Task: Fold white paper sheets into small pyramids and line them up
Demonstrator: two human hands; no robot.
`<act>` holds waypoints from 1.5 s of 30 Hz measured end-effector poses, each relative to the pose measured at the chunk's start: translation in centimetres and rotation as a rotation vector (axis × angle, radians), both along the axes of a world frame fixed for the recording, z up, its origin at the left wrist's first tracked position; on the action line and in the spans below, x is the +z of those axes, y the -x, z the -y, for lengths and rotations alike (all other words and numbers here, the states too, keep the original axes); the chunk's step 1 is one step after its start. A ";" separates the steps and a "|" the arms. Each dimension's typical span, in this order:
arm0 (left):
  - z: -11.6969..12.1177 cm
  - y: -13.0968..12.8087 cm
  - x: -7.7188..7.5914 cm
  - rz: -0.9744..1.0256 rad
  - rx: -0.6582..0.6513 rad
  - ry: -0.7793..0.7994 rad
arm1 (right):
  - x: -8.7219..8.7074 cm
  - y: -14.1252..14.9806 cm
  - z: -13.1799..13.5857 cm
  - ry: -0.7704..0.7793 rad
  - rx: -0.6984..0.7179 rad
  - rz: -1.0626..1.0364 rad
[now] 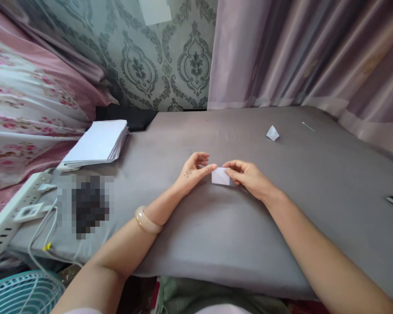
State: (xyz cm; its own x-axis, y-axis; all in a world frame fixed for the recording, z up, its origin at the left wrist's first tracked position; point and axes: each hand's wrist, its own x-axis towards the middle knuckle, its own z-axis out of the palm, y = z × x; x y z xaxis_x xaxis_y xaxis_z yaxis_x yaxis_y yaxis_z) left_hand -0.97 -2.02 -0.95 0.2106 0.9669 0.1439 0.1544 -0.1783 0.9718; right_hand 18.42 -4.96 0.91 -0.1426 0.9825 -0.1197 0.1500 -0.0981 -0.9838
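A small folded piece of white paper (pixel 220 176) is held just above the grey cloth surface, in front of me. My right hand (pixel 248 175) pinches its right edge between thumb and fingers. On the other side, my left hand (pixel 194 171) has its thumb stretched to the paper's upper left corner, touching or almost touching it. The left fingers are loosely curled and stand apart from the thumb. Farther back on the right sits a folded white paper shape (pixel 272 133) with pointed corners.
A stack of white paper (pixel 98 141) lies at the left, beside a flat black object (pixel 140 117). A white power strip (pixel 18 209) with cables runs along the left edge, near a blurred-out patch (pixel 90 205). A thin stick (pixel 308 126) lies at the back right; a teal fan (pixel 22 294) stands lower left.
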 end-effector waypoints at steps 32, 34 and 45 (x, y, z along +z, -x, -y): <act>0.1 0.6 -0.2 -1.120 -0.178 -1.046 | -2.2 1.2 0.2 -0.936 0.024 1.235; 0.2 0.4 -0.4 -1.123 -0.223 -0.950 | -2.3 1.3 0.4 -0.859 0.073 1.241; 0.4 0.6 -0.9 -0.629 -0.014 -0.193 | -2.5 0.6 0.1 -0.400 -0.044 0.771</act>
